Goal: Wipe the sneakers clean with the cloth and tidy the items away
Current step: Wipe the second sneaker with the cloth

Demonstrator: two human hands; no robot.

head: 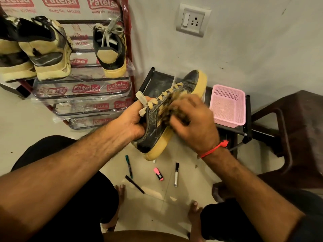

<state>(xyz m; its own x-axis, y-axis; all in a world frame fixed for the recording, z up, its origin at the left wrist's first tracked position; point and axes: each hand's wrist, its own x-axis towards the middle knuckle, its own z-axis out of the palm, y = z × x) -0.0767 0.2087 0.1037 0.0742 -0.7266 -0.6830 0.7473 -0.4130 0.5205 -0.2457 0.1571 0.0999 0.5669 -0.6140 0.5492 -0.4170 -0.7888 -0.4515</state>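
A: Hard to read the right hand here. It is smeared with blur, and the cloth under it shows only as a mottled brown patch.

B: Agreed, the fingers are curled down over that cloth and press it on the side of the sneaker. The cloth's edges can't be made out.

A: The left hand is clearer. It grips the sneaker at the collar, fingers wrapped inside the opening, tongue and laces poking out above the knuckles.

B: The sneaker sits in mid-air between both hands, toe pointing up and away toward the wall, pale sole facing right. Its heel is half covered by the left wrist.

A: Both forearms reach in from the bottom corners, a red thread round the right wrist.

B: Behind, the rack holds another sneaker, heel toward the camera, and a pair on the left cut off by the frame.

A: Pink basket on the low black shelf just right of the hands. Pens lie on the floor below, one partly hidden under the sole.
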